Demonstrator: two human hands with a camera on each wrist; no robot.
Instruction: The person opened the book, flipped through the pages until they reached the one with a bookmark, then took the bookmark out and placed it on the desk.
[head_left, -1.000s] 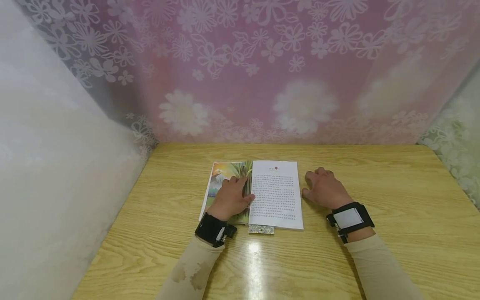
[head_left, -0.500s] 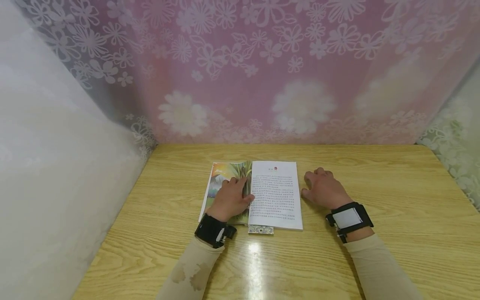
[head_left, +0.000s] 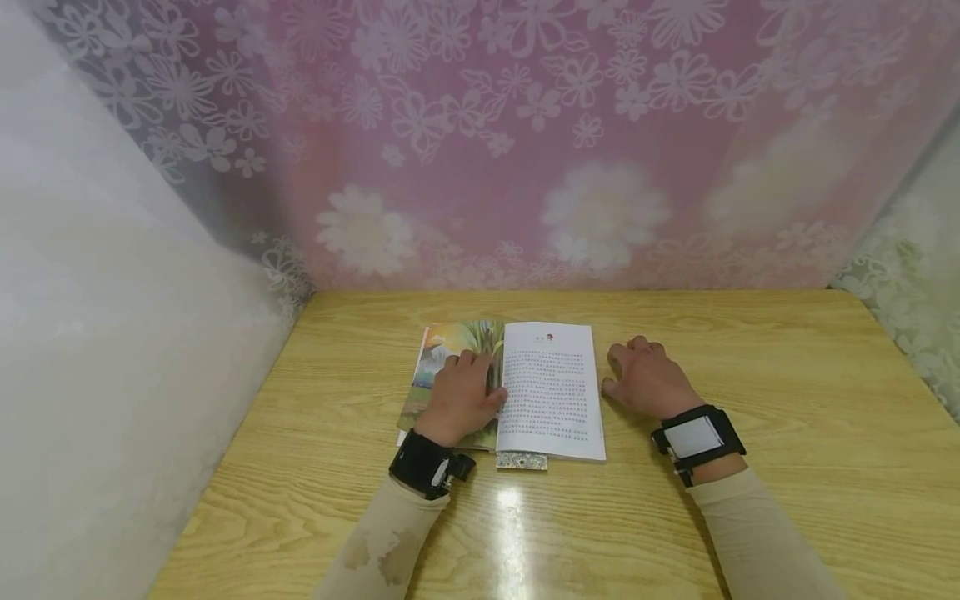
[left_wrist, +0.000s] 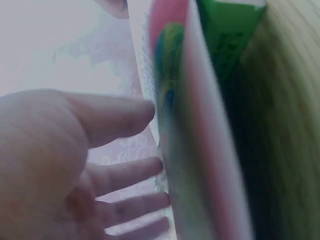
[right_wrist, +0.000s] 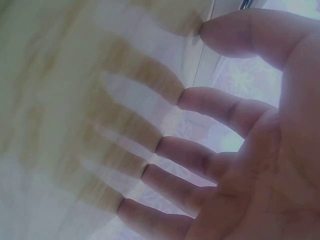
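page-holding step imo | left hand [head_left: 459,402] on open, white-and-green rectangular paper book [head_left: 551,392], right hand [head_left: 651,380] just right of it, all fingers loose | next: light page-edge touch, probably

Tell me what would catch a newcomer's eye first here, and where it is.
Most likely the open book on the wood-grain table, with the left hand resting on its colourful picture page beside a white text page. Next, probably, the pink floral backdrop beyond the table's far edge. The right hand touches the table just right of the book.
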